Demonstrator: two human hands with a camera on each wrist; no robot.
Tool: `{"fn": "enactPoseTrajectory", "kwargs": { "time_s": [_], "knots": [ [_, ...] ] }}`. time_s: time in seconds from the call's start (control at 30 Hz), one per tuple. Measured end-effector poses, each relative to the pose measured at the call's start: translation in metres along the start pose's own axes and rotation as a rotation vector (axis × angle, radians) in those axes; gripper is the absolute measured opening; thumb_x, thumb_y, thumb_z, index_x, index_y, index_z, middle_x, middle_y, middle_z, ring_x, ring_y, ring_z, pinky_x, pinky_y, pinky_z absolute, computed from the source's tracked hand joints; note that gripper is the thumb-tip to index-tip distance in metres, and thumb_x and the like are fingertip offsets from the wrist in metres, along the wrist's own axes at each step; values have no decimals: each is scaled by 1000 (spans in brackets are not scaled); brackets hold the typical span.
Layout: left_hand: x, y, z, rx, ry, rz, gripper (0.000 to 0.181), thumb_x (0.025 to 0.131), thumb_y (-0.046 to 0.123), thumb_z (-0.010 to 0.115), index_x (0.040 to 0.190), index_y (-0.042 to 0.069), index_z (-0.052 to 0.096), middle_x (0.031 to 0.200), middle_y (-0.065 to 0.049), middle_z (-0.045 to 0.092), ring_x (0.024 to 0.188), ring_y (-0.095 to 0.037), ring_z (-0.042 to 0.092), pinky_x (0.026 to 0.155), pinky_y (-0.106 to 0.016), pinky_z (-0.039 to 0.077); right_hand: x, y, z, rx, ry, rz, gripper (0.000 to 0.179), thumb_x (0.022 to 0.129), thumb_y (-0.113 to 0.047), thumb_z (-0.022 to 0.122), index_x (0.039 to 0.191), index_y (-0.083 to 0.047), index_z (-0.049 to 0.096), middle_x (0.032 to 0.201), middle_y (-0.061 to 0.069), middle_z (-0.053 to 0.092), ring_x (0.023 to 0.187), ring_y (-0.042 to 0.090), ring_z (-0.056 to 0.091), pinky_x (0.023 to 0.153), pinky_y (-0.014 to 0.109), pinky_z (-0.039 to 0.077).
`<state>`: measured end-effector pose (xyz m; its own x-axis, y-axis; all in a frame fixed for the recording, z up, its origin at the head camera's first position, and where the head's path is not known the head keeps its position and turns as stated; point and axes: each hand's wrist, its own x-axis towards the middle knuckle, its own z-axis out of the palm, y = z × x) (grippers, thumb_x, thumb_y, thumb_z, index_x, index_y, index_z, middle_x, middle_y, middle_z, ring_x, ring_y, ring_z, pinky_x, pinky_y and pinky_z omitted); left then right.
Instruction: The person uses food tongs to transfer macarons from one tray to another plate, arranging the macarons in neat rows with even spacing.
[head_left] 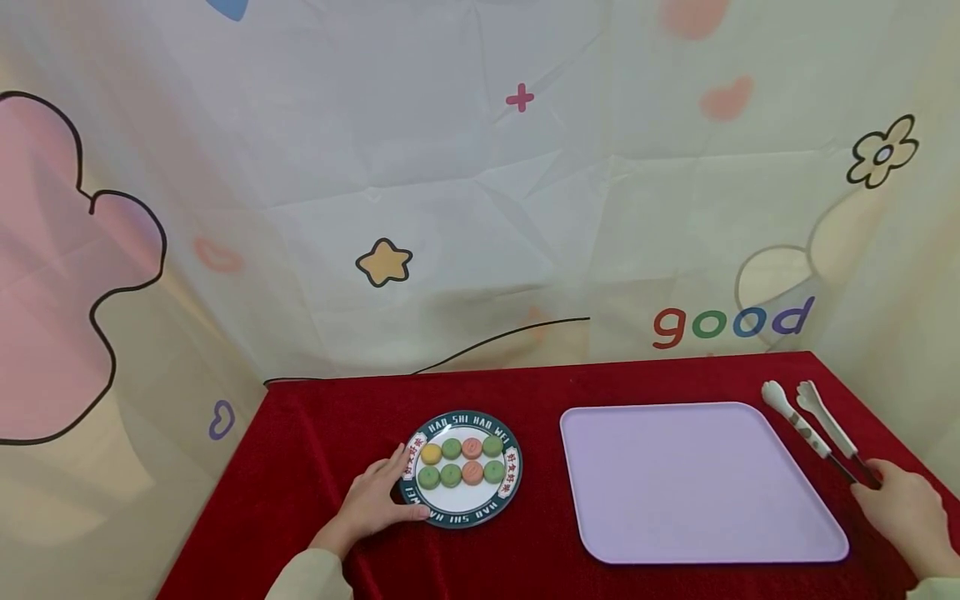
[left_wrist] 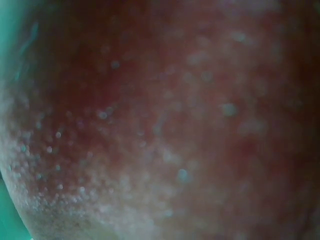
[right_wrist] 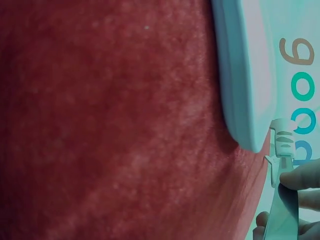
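My left hand (head_left: 375, 497) lies at the left rim of a round plate (head_left: 462, 519) with a dark green patterned border. Its fingers and thumb are spread, with the fingertips and thumb touching the rim. Two rows of small macarons (head_left: 472, 473), green, pink and one yellow, sit on the plate. Far right, my right hand (head_left: 909, 508) grips the dark handle end of a pair of tongs (head_left: 816, 425). The tongs have white, paw-shaped tips that stand apart and point toward the back. In the right wrist view, fingers (right_wrist: 303, 176) hold the metal tongs (right_wrist: 283, 212).
A lilac rectangular tray (head_left: 697, 483) lies between the plate and the tongs. Red velvet cloth (head_left: 300, 450) covers the table. Behind hangs a pale curtain (head_left: 480, 208) with cartoon prints. Blurred reddish cloth (left_wrist: 165, 125) fills most of the left wrist view.
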<state>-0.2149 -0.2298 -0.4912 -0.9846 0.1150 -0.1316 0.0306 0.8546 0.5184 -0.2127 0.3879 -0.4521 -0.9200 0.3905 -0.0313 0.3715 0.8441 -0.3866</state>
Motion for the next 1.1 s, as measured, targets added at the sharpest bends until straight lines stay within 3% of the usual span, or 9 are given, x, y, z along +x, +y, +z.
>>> {"fn": "enactPoseTrajectory", "kwargs": {
  "time_s": [0.4,0.9,1.1],
  "knots": [
    [6,-6,4,7,14,13,104,57,65,66,140,17,26,145,-4,27,127,-28,27,98,-56,27,3,5,8,-3,-22,18,44,78,-7,56,111,17,39,104,38,44,91,49,43,69,54,40],
    [9,-7,7,11,10,7,104,57,66,66,140,17,25,145,-4,27,127,-28,27,97,-57,29,2,8,15,-29,-116,75,52,78,-12,61,112,17,36,104,37,43,92,47,44,73,53,40],
    [8,-8,7,4,10,5,104,57,65,66,140,18,25,145,-4,28,127,-29,27,96,-57,31,4,10,15,-29,-102,68,53,78,-14,62,112,18,37,105,39,42,92,47,44,73,55,40]
  ]
}}
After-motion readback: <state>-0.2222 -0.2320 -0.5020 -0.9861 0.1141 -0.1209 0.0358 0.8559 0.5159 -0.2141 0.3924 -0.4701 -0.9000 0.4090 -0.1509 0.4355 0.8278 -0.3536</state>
